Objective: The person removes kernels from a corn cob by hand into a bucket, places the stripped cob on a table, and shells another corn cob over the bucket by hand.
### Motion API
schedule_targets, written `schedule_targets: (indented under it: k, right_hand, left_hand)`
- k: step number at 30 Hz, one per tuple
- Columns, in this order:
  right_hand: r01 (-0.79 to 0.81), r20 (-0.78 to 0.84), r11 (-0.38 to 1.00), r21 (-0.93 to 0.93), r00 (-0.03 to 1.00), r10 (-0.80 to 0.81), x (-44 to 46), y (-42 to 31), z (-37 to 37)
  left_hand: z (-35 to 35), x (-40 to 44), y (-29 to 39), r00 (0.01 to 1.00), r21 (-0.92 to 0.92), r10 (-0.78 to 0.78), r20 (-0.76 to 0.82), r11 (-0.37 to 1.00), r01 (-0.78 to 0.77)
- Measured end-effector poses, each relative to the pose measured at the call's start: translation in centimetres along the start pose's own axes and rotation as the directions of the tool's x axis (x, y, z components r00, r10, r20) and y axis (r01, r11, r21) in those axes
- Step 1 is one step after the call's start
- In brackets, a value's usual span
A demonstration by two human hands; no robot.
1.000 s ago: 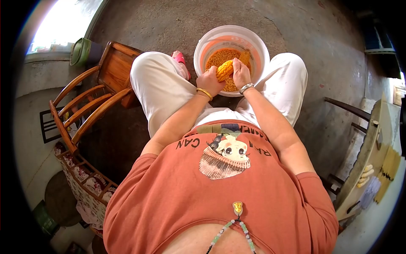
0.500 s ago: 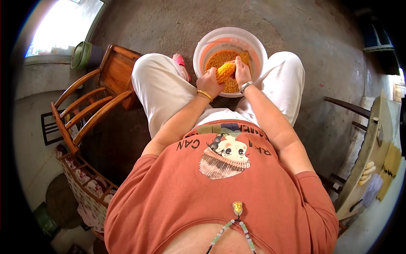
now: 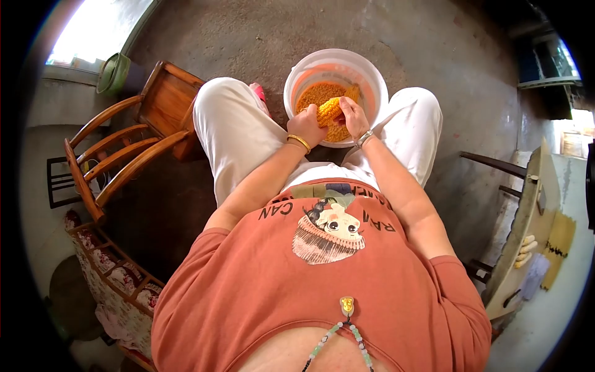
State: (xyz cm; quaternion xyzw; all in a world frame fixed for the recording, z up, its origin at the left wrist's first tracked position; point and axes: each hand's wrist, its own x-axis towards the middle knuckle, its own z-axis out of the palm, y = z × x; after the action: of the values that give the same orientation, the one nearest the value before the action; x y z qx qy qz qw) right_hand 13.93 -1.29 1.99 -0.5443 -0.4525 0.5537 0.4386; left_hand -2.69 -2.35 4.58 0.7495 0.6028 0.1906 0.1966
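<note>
An ear of yellow corn (image 3: pixel 329 112) is held between my two hands, over a white bucket (image 3: pixel 379 93). My left hand (image 3: pixel 306 127), with a gold bracelet at the wrist, is closed around its near-left end. At the other end, the fingers of my right hand (image 3: pixel 354 119) grip the cob with the thumb along it; a silver bracelet circles that wrist. Loose corn kernels (image 3: pixel 317 94) cover the bucket's bottom. Behind my right hand, another yellow cob-like piece (image 3: pixel 353 93) rests in the bucket, partly hidden.
The bucket stands on the concrete floor (image 3: pixel 248 37) between my knees. To the left is a wooden chair (image 3: pixel 166 102), with a green basin (image 3: pixel 113 73) behind it. A table (image 3: pixel 517 248) at right carries several pale cobs (image 3: pixel 525 251).
My right thumb has gone from pointing upward to leaning left over the corn. The whole view has shifted slightly, while both hands keep hold of the ear.
</note>
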Motion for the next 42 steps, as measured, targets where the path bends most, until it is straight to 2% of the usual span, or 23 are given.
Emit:
schedule_targets:
  k: [3, 7, 11, 16, 20, 23, 26, 29, 30, 34, 37, 38, 41, 42]
  right_hand:
    - [-0.066, -0.11, 0.993, 0.097, 0.991, 0.076, 0.2, 1.1, -0.4]
    - [-0.087, -0.178, 0.996, -0.011, 0.98, 0.084, 0.2, 1.0, -0.2]
    - [-0.151, -0.013, 0.987, 0.046, 0.988, 0.152, -1.2, -2.7, 0.1]
    - [-0.056, 0.054, 0.998, 0.037, 0.997, 0.054, -0.9, -2.9, 0.1]
    - [-0.058, 0.071, 0.998, 0.009, 0.996, 0.058, -0.6, -3.0, 0.0]
    - [-0.055, 0.024, 0.995, -0.088, 0.998, 0.058, 0.1, -1.1, -0.8]
    - [0.09, -0.117, 0.912, -0.4, 0.982, -0.149, 0.3, -0.1, 0.2]
    - [0.106, -0.25, 0.835, -0.54, 0.927, -0.279, 0.9, 0.6, 1.4]
    - [0.096, -0.263, 0.835, -0.543, 0.924, -0.277, 1.1, 0.6, 1.4]
    - [0.036, -0.274, 0.897, -0.441, 0.946, -0.173, 1.6, 0.5, 0.9]
    - [-0.02, -0.316, 0.987, -0.16, 0.948, -0.032, 2.4, 1.4, 0.9]
    - [-0.097, -0.251, 0.994, -0.041, 0.964, 0.084, 2.6, 1.5, 0.4]
    - [-0.04, -0.168, 0.995, 0.093, 0.984, 0.055, 1.9, -0.8, 0.6]
    - [-0.104, -0.15, 0.985, 0.137, 0.981, 0.125, 1.6, -2.0, 0.9]
  left_hand:
    - [-0.3, -0.2, 0.2, 0.999, -0.023, 0.037, 0.012, 0.999, -0.037]
    - [-0.6, -0.1, 0.0, 0.999, -0.015, 0.023, 0.042, 1.0, -0.022]
    - [-1.3, -0.1, -0.2, 0.999, -0.047, 0.026, 0.028, 0.999, -0.025]
    - [-1.5, 0.3, -0.4, 1.0, -0.059, 0.018, 0.015, 0.998, -0.017]
    - [-1.0, 1.0, -0.5, 0.998, -0.06, -0.003, 0.055, 0.998, 0.007]
    - [-0.6, 0.9, -0.1, 0.995, -0.07, -0.041, 0.096, 0.996, 0.048]
    - [-0.1, 0.7, 0.1, 0.991, -0.057, -0.063, 0.118, 0.996, 0.07]
    - [0.2, 0.7, 0.1, 0.994, -0.052, -0.062, 0.094, 0.996, 0.067]
    - [0.4, 0.7, 0.1, 0.995, -0.055, -0.057, 0.082, 0.997, 0.062]
    - [1.2, 0.8, 0.2, 0.999, -0.013, -0.041, 0.034, 0.999, 0.041]
    - [1.1, 1.2, 0.2, 1.0, 0.001, -0.022, -0.001, 1.0, 0.022]
    - [0.9, 1.3, 0.2, 1.0, 0.009, -0.005, -0.018, 1.0, 0.005]
    - [1.0, 1.4, -0.2, 0.996, 0.028, 0.064, -0.068, 0.998, -0.062]
    - [0.9, 1.5, -0.3, 0.992, 0.033, 0.091, -0.085, 0.995, -0.089]
